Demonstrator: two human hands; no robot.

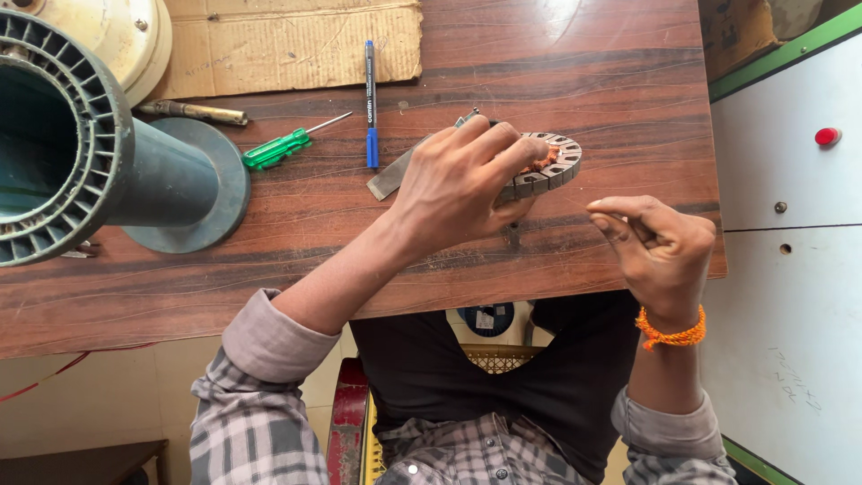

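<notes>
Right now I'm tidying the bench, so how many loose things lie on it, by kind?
Screwdrivers: 1, green handle
Pens: 1, blue
Metal files: 1
Slotted metal rings: 1
Cardboard sheets: 1
Total: 5

left hand (462,180) fingers curled down, right hand (655,247) pinched

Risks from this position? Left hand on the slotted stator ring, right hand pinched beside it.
1. The stator ring sits near the table edge, held only by the left hand; a slip could push it off.
2. The right hand pinches its fingers as if on fine wire, too thin to see; a hard pull might snap it.
3. The flat metal file lies beside the left hand, so a wrist sweep could knock it.
</notes>
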